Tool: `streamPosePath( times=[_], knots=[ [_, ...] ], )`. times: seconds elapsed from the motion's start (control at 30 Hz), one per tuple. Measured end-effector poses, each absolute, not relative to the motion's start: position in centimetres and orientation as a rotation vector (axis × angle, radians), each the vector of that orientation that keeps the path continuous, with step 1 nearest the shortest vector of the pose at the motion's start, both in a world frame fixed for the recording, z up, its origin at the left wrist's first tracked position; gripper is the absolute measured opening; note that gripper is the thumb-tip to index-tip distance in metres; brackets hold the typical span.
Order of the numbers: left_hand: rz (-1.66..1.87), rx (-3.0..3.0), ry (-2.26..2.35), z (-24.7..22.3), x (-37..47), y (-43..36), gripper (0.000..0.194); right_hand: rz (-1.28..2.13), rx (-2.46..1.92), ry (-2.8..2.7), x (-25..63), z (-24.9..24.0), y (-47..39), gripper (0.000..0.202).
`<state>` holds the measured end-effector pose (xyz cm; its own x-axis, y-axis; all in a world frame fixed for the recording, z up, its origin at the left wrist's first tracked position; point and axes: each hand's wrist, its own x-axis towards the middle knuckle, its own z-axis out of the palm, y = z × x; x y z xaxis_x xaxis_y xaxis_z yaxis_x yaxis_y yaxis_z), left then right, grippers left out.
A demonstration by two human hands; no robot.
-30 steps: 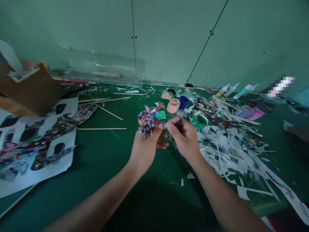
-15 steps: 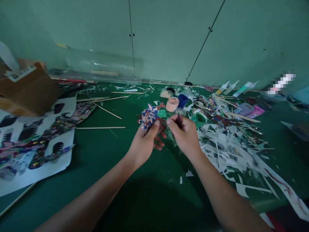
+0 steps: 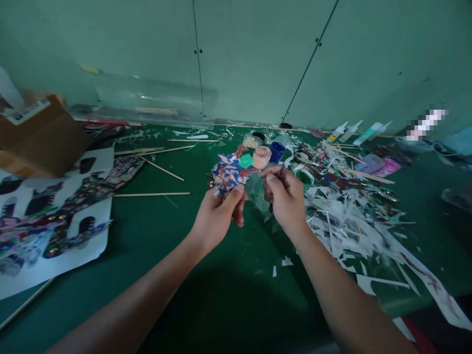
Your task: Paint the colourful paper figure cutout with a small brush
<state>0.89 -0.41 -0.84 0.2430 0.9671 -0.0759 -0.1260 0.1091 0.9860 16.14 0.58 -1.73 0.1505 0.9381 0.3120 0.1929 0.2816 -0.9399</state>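
While the painted cutout (image 3: 227, 174) is pinched by the left hand (image 3: 217, 216), a thin tool (image 3: 280, 173) is gripped by the right hand (image 3: 283, 199); trimming seems largely done.

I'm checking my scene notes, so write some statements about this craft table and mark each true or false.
1. The left hand holds a colourful paper cutout. True.
2. The right hand lies flat and empty on the table. False: it is raised, its grip closed on a thin dark tool.
3. White paper scraps are heaped right of the hands. True.
4. The blue paint pot stands by the cardboard box. False: it stands beside the peach-coloured pot, far from the box.
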Motion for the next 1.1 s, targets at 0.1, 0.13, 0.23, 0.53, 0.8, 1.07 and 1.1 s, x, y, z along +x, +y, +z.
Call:
streamPosePath(
  times=[0.1,0.13,0.23,0.53,0.8,1.07,1.1],
  knots=[
    [1.136,1.158,1.006,-1.2,0.8,-0.1,0.029,0.43,-1.286,-1.683,16.0,-2.2,0.0,0.017],
    [1.164,1.157,1.012,-1.3,0.8,0.0,0.028,0.365,-1.29,-1.791,15.9,-2.2,-0.2,0.018],
    [1.209,1.143,1.016,-1.5,0.8,0.1,0.027,0.24,-1.287,-2.018,15.6,-2.4,-0.5,0.024],
    [1.197,1.187,1.047,-1.6,1.3,-0.8,0.037,-0.112,-1.364,-2.195,15.1,-2.6,-0.8,0.036],
    [1.176,1.085,0.911,-1.5,1.7,-1.0,0.036,-0.137,-1.404,-2.194,15.0,-2.3,-0.8,0.036],
    [1.18,0.915,0.888,-1.7,2.2,-1.0,0.034,-0.083,-1.587,-2.171,14.3,-2.5,-0.9,0.035],
    [1.183,0.906,0.892,-1.7,2.3,-1.0,0.034,-0.078,-1.598,-2.17,14.3,-2.5,-0.9,0.035]
  ],
)
